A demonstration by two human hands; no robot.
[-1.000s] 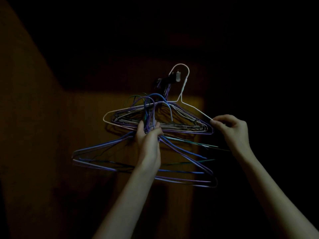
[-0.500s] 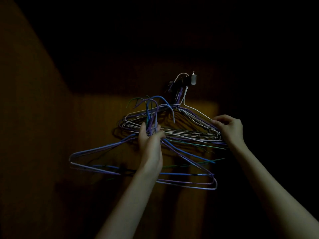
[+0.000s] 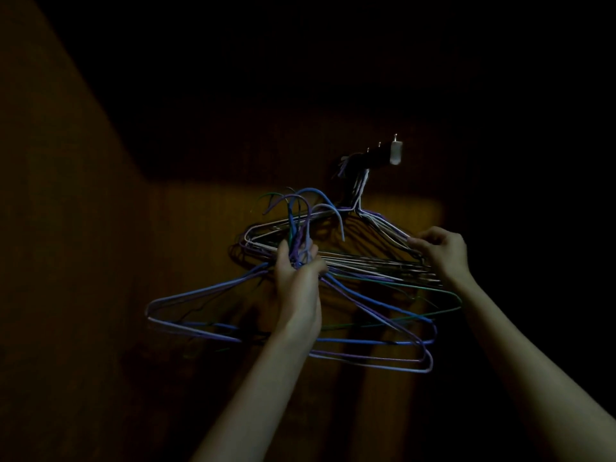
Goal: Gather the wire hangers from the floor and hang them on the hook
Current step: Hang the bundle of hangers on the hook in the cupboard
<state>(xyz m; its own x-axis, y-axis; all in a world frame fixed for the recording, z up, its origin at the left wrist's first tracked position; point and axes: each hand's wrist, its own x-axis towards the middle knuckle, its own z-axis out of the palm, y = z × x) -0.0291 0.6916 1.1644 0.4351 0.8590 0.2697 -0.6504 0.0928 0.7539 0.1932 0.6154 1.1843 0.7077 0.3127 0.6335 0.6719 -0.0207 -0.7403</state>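
Wall hook (image 3: 383, 158) carries bunch of wire hangers (image 3: 373, 258).

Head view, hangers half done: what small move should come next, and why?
Probably lift the held bunch up and rightward so its free hook ends reach the wall hook. The left hand grips those necks below and left of it, while the right hand pinches the shoulder of the hung hangers, seemingly steadying them.

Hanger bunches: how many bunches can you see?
2. One bunch of wire hangers hangs on the wall hook, touched by the right hand. The other bunch is held by the left hand. Darkness may hide more.
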